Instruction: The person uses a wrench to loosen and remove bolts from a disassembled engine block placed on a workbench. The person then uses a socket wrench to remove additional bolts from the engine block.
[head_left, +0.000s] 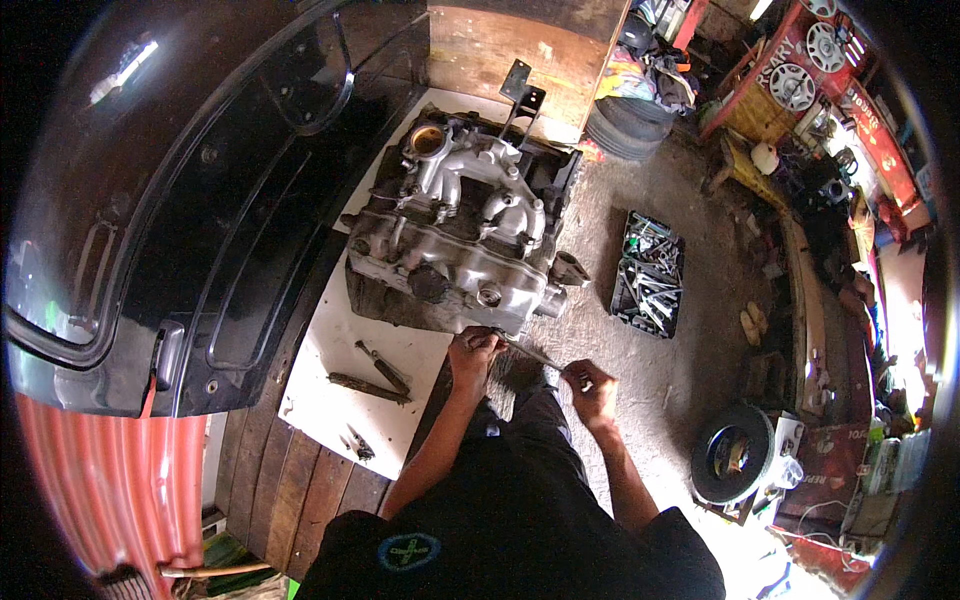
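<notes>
A grey metal engine with a silver intake manifold rests on a white board. At its near right lower edge, my left hand is closed, fingers pinched at the head end of a long thin metal wrench. Its exact kind and what its head meets are hidden by my fingers. My right hand grips the wrench's other end, to the right above the floor. Left of my left forearm, a bolt-like metal piece and a dark flat bar lie on the board, with small dark parts nearer me.
A black tray full of wrenches and sockets stands on the concrete floor to the right. A black car panel leans along the left. Tyres are stacked at the back; another tyre lies at near right. Wooden planks support the board.
</notes>
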